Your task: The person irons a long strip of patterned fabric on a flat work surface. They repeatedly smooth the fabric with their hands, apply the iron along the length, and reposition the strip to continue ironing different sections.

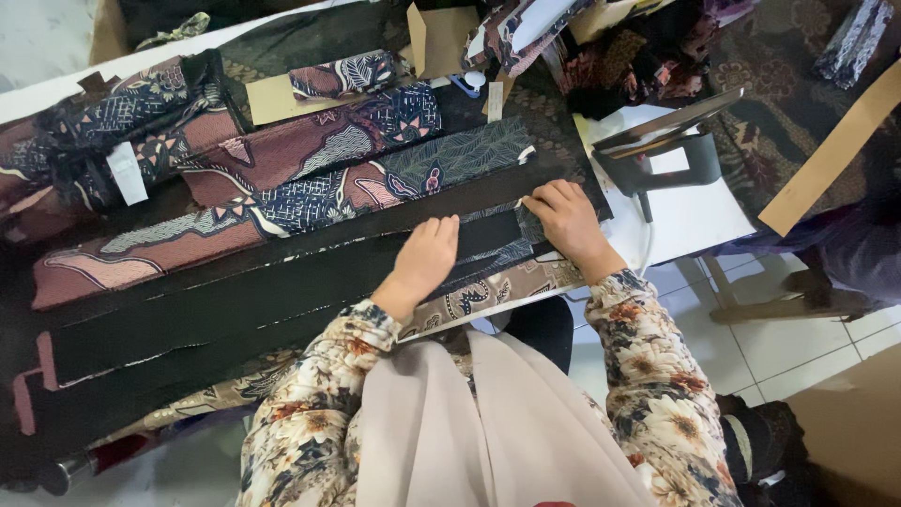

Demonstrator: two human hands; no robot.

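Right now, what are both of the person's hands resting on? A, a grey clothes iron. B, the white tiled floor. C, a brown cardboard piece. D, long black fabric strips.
D: the left hand and right hand both lie flat on the black fabric strips, while the grey iron stands untouched to the right.

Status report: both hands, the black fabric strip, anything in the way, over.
Left hand flat on black fabric strip. Right hand pressing its end. Iron parked beside, clear.
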